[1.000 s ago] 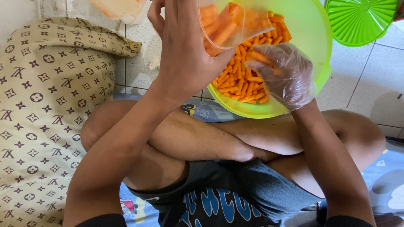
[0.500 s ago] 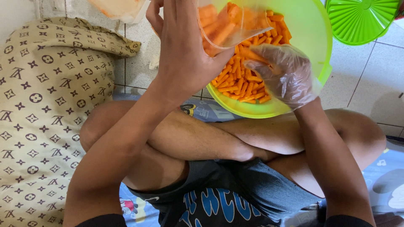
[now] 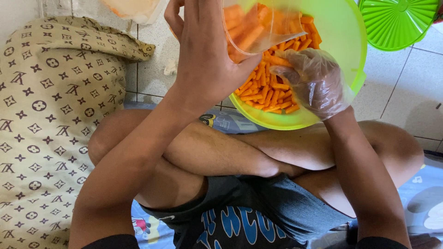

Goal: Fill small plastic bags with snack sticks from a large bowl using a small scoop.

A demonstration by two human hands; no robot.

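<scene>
Here, the left hand [image 3: 207,60] gripped a clear plastic bag [image 3: 258,27] of orange sticks over the green bowl [image 3: 341,69]; the gloved right hand [image 3: 314,80] closed on sticks [image 3: 265,94] inside it.

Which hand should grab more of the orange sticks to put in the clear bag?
Probably the right hand. It wears a clear glove and already rests on the orange sticks in the green bowl. The left hand is busy holding the clear bag open above.

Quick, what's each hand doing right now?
Left hand: closed around a clear plastic bag of orange sticks.
Right hand, gloved: grabbing orange sticks in the green bowl.
</scene>
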